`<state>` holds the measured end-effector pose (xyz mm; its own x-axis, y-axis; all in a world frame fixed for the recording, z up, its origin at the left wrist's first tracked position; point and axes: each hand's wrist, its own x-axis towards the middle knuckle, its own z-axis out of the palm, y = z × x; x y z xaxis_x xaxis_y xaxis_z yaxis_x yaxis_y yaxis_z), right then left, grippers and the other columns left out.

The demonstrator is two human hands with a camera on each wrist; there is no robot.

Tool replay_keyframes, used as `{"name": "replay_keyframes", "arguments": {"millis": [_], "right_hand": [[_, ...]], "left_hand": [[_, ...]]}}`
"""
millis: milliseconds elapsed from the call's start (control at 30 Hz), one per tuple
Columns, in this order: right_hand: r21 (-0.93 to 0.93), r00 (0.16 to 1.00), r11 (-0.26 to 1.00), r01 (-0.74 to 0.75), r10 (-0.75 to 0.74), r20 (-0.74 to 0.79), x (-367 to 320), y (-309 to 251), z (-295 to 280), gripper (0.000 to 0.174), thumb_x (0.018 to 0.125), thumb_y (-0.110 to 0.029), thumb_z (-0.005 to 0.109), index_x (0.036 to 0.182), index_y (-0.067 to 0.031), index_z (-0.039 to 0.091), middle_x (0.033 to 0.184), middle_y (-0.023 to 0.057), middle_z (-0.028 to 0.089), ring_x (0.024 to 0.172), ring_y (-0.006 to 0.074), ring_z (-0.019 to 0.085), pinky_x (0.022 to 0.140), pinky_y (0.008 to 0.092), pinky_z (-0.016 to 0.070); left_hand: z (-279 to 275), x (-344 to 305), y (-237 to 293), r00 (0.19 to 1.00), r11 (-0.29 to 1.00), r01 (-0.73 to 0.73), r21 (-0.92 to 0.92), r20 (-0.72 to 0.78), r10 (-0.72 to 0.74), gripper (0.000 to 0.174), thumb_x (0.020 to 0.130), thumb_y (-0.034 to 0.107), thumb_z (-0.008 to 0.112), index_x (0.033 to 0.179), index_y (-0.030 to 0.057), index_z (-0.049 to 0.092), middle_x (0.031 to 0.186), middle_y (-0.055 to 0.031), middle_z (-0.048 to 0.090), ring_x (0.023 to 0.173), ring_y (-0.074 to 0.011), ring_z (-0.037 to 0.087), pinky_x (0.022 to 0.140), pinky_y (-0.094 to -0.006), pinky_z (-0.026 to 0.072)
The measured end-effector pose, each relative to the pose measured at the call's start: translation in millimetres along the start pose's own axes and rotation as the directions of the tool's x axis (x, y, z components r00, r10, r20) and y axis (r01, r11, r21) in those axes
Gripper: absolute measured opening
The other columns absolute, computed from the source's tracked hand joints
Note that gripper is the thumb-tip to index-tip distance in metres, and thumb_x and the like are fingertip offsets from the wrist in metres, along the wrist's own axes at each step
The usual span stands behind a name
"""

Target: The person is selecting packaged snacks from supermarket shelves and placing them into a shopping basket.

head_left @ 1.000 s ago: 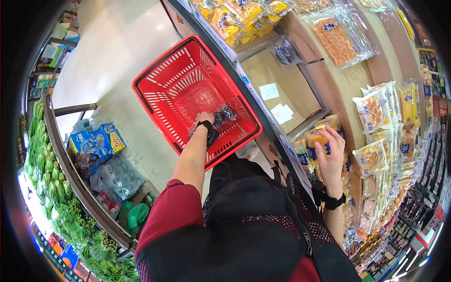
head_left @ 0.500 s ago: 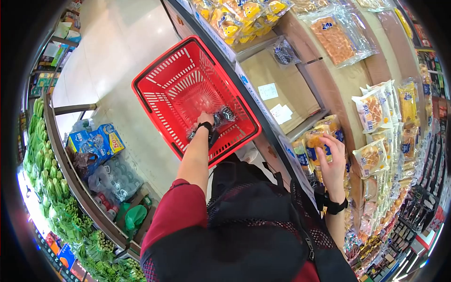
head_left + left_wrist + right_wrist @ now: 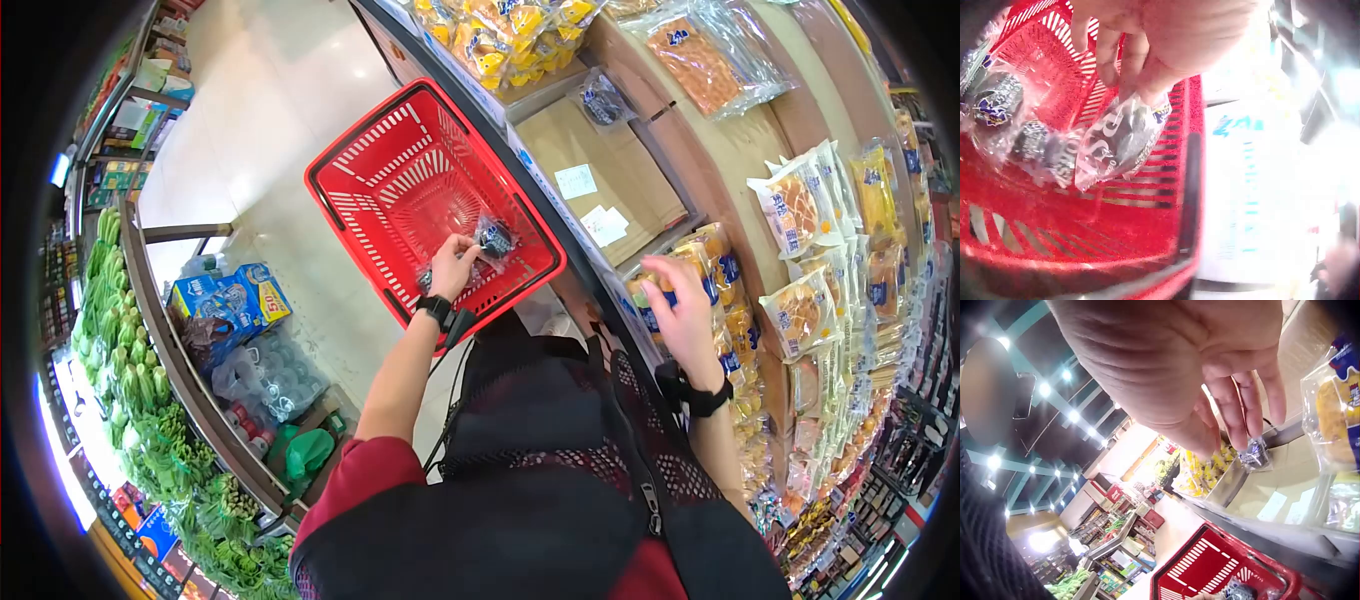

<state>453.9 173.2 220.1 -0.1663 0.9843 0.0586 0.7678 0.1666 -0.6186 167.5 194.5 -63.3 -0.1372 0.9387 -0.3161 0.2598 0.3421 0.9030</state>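
The left hand [image 3: 452, 270] is down inside the red basket [image 3: 325, 208], its thumb and fingers pinching the wrapper of a dark clear-wrapped packet [image 3: 1125, 134] in the basket's near right part. More dark packets [image 3: 999, 106] lie in the basket, to the left of the pinched one. To the right, the cardboard-lined tray [image 3: 560, 150] holds paper slips [image 3: 604, 225] and, at its far end, a lone dark packet [image 3: 603, 100]. So the move from tray to basket looks mostly done, with that one similar packet left on the shelf side; whether it is meant to go too, I cannot tell. The right hand [image 3: 685, 315] grasps nothing; its fingers are loosely bent above the wrapped yellow buns [image 3: 735, 325], near the tray. Compared with half a second ago, the left hand is drawn up from lower among the packets, and the pinched packet now shows more of its dark face. The lone packet and the slips keep their places in the tray, and the right hand is again over the buns, empty.
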Motion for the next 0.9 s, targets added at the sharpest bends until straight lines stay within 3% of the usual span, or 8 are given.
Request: {"name": "replay_keyframes", "arguments": {"millis": [33,200,367,433,500,633,700,900], "right_hand": [[0.057,1.0,0.998,0.002,-0.003,0.023,1.8,0.4,3.1,0.02,0.079,-0.006,0.06,0.099,-0.003,0.058,0.101,0.0119,0.058,0.096,0.0282,0.052,0.085,0.035,0.0406],[0.195,0.994,0.981,0.018,-0.037,0.098,9.7,-10.9,13.4,0.026,0.079,-0.013,0.063,0.104,-0.0046,0.058,0.101,0.0119,0.059,0.099,0.0263,0.053,0.087,0.0345,0.0406],[0.363,0.958,0.932,0.012,-0.114,0.261,25.9,-9.1,31.9,0.047,0.081,-0.031,0.064,0.118,-0.0036,0.051,0.109,0.0135,0.058,0.107,0.024,0.053,0.09,0.0323,0.0403],[0.454,0.776,0.855,-0.251,-0.102,0.622,31.1,-10.2,31.0,0.058,0.08,-0.035,0.065,0.122,0.0003,0.046,0.117,0.0166,0.055,0.109,0.0211,0.052,0.089,0.0317,0.0414],[0.464,0.715,0.852,-0.243,-0.166,0.679,27.8,-9.7,35.9,0.061,0.078,-0.034,0.068,0.121,0.003,0.045,0.109,0.0142,0.058,0.101,0.019,0.055,0.084,0.0308,0.0443],[0.488,0.695,0.773,-0.405,-0.087,0.714,28.4,-7.3,45.5,0.057,0.073,-0.025,0.073,0.115,0.0049,0.047,0.092,0.0079,0.061,0.077,0.0119,0.059,0.072,0.0261,0.0483],[0.429,0.732,0.844,-0.322,-0.065,0.678,38.7,4.1,46.0,0.061,0.075,-0.02,0.071,0.123,0.0032,0.042,0.094,0.0087,0.061,0.076,0.0112,0.061,0.065,0.0241,0.0489],[0.493,0.939,0.818,-0.297,0.156,0.307,122.4,31.9,33.8,0.048,0.074,-0.02,0.071,0.112,0.0001,0.048,0.083,0.0091,0.064,0.069,0.0136,0.064,0.06,0.0265,0.0499]], "left_hand": [[-8.6,-13.3,18.7,0.999,0.98,0.008,-0.198,0.054,0.003,0.014,0.081,0.014,0.062,0.087,0.0027,0.058,0.077,-0.0068,0.064,0.07,-0.0132,0.06,0.066,-0.0269,0.0464],[-41.1,-74.8,109.4,0.948,0.843,0.131,-0.522,0.314,0.047,0.007,0.087,0.008,0.056,0.091,0.0049,0.052,0.086,0.001,0.058,0.08,-0.0049,0.053,0.072,-0.0199,0.0419],[-50.2,-106.9,172.6,0.914,0.841,0.102,-0.531,0.383,0.13,0.006,0.088,0.009,0.056,0.089,0.0064,0.051,0.084,0.0031,0.054,0.076,-0.0031,0.048,0.067,-0.0177,0.0375],[-51.8,-112.1,179.4,0.864,0.844,0.142,-0.518,0.481,0.15,0.008,0.088,0.008,0.056,0.093,0.0037,0.05,0.09,-0.0011,0.057,0.086,-0.0068,0.053,0.079,-0.0229,0.0442],[-50.2,-113.6,175.5,0.866,0.849,0.125,-0.514,0.475,0.16,0.009,0.088,0.008,0.056,0.093,0.0035,0.05,0.09,-0.0009,0.057,0.087,-0.0069,0.053,0.08,-0.0232,0.0446],[-45.2,-108.1,166.8,0.897,0.857,0.077,-0.51,0.41,0.164,0.013,0.088,0.008,0.056,0.098,0.0023,0.051,0.095,-0.0025,0.057,0.091,-0.0086,0.054,0.079,-0.0248,0.0464],[-45.7,-110.5,164.9,0.931,0.861,0.039,-0.507,0.331,0.152,0.021,0.087,0.007,0.056,0.107,0.0015,0.051,0.102,-0.0054,0.058,0.096,-0.0106,0.055,0.079,-0.0247,0.0466],[-66.0,-88.8,138.2,0.982,0.897,-0.024,-0.44,0.16,0.104,0.029,0.086,0.007,0.056,0.114,0.002,0.049,0.105,-0.0079,0.059,0.096,-0.0123,0.056,0.081,-0.024,0.0457]]}}
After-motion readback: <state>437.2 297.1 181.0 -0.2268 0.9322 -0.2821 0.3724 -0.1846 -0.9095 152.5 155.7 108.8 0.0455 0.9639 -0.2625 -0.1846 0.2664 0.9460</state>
